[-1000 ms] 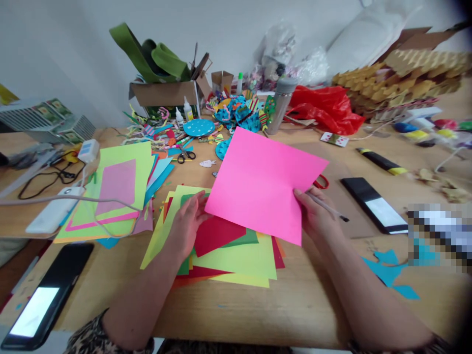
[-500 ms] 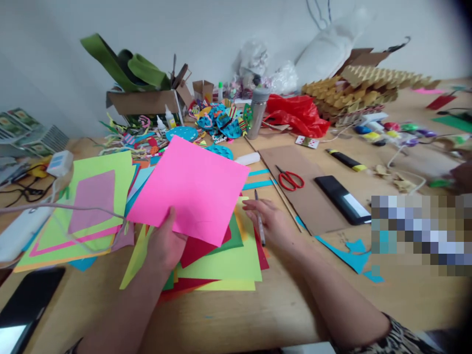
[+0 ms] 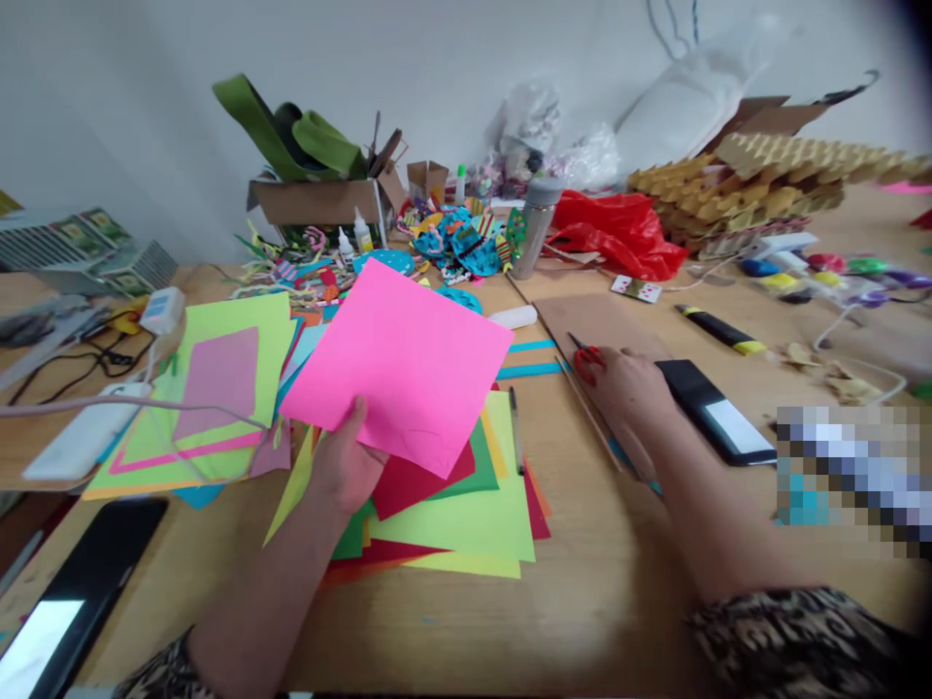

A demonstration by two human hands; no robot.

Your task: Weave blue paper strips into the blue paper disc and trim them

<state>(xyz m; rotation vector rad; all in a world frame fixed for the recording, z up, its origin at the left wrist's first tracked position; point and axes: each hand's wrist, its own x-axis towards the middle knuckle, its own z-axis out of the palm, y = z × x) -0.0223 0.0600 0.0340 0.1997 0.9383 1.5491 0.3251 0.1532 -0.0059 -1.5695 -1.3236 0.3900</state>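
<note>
A bright pink paper sheet (image 3: 408,359) is tilted up in my left hand (image 3: 349,461), thumb on its front near the lower left edge; a faint pencilled curve shows by its bottom corner. Under it lies a stack of coloured sheets (image 3: 466,529) in yellow-green, red, green and orange. My right hand (image 3: 633,388) is on the red-handled scissors (image 3: 586,361) over the brown cardboard (image 3: 608,320), its fingers closed around the handles. A pen (image 3: 516,432) lies on the stack's right edge.
A black phone (image 3: 717,413) lies right of my right hand, another phone (image 3: 83,592) at the lower left. Yellow-green sheets (image 3: 218,388) with a cable across them lie left. Behind stand a steel bottle (image 3: 537,228), a red bag (image 3: 618,233) and craft scraps (image 3: 458,238).
My right hand has left the pen and moved right to the scissors, taking hold of their handles. The pen now lies down. The view has shifted left; my left hand still holds the pink sheet.
</note>
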